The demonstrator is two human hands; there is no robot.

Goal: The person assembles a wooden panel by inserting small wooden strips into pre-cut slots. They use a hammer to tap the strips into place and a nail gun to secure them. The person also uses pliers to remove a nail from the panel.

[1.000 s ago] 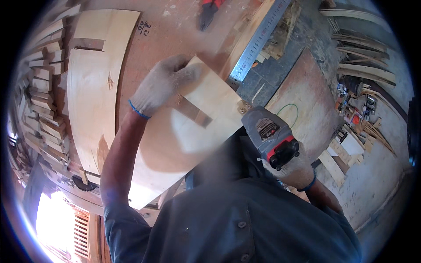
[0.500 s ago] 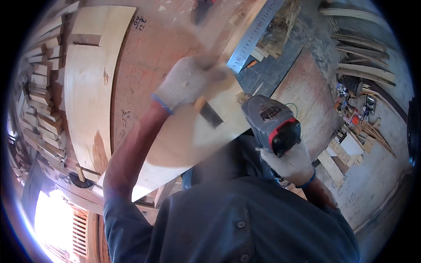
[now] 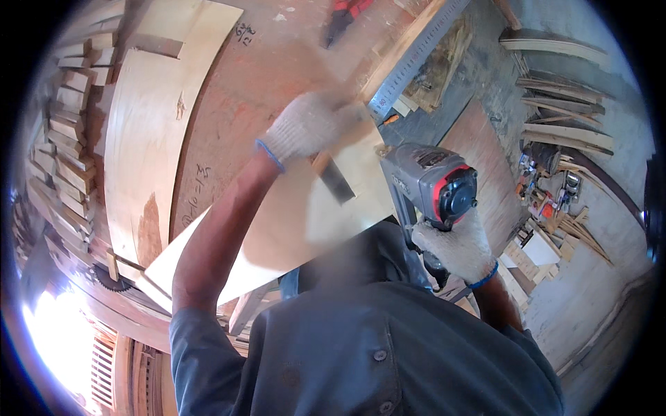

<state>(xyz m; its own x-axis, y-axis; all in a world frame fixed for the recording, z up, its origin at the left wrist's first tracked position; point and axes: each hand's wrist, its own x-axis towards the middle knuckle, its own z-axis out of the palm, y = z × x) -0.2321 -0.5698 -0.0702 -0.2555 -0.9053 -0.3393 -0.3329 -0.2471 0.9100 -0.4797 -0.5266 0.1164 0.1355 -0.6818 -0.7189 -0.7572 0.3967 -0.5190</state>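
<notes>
My right hand point(image 3: 456, 246), in a white knit glove with a blue cuff, grips a grey nail gun point(image 3: 427, 170) with a red and black cap. The tool's nose meets the right edge of a pale plywood board point(image 3: 277, 256). My left hand point(image 3: 305, 125), gloved the same way, is at the board's far edge. A blurred patch in the picture covers its fingers, so their grip does not show. Between my hands, a dark rectangular cutout point(image 3: 336, 183) shows in the board. Just beyond the far right corner lies a long metal ruler point(image 3: 413, 62) along a wooden strip.
A second pale board point(image 3: 139, 152) with a notch lies at the left, beside stacked wood blocks point(image 3: 69, 145). A toothed saw blade point(image 3: 111, 281) sits at the near left. Wood scraps point(image 3: 531, 260) and small items are on the floor at right. Planks point(image 3: 565, 132) are further right.
The nail gun has turned more upright, showing its side and cap, with its nose still at the board's edge. The view has shifted slightly; my left hand stays by the far edge.
</notes>
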